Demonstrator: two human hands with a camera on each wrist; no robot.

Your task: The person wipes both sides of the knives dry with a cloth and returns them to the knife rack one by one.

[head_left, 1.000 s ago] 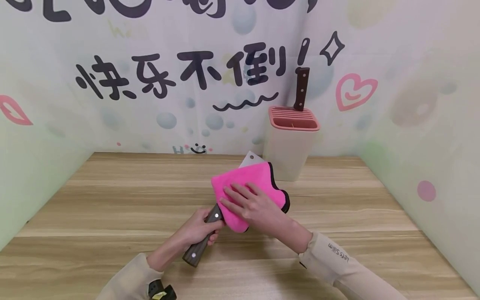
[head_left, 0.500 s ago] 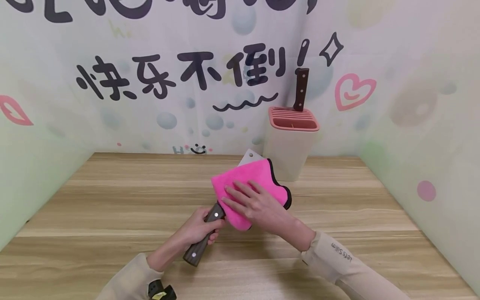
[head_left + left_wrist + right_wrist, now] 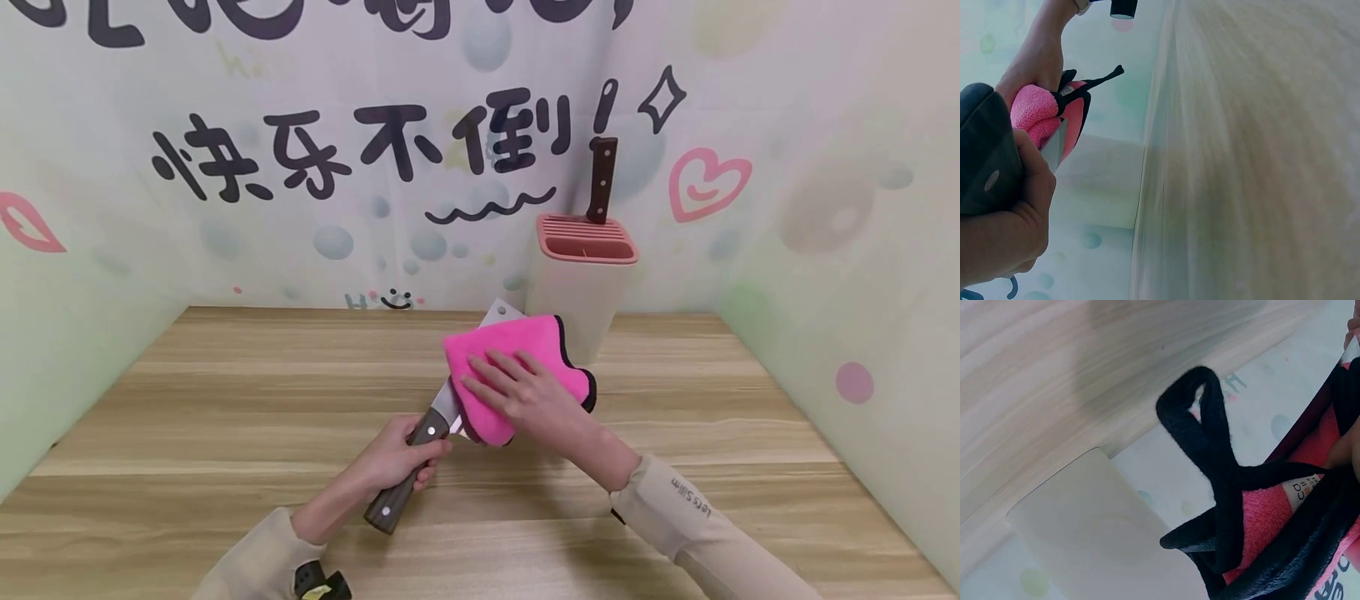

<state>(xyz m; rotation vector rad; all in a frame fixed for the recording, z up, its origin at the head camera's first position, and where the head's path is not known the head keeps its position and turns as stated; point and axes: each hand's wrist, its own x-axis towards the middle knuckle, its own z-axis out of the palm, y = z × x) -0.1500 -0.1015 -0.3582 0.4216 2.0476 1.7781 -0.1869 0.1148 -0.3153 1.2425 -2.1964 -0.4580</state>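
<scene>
My left hand [image 3: 405,454] grips the dark wood handle [image 3: 401,492] of a kitchen cleaver, seen up close at the left of the left wrist view. The cleaver's blade [image 3: 501,312] points up and away, raised over the table; its holed far corner and a strip near the handle show. A bright pink cloth [image 3: 510,337] with black edging covers the middle of the blade. My right hand [image 3: 525,396] holds this cloth against the blade, fingers stretched over the top side. In the right wrist view, the cloth's black loop [image 3: 1204,425] hangs free, with a thumb [image 3: 1344,453] beside the edging.
A cream knife block [image 3: 573,292] with a pink slotted top stands at the back right, just beyond the blade's end. One dark-handled knife [image 3: 603,179] sits in it. The wood-grain table [image 3: 225,400] meets a printed wall [image 3: 300,242] at the back.
My right hand and the pink cloth have slid right and a little away along the blade, baring a strip of metal near the handle. My left hand stays almost still.
</scene>
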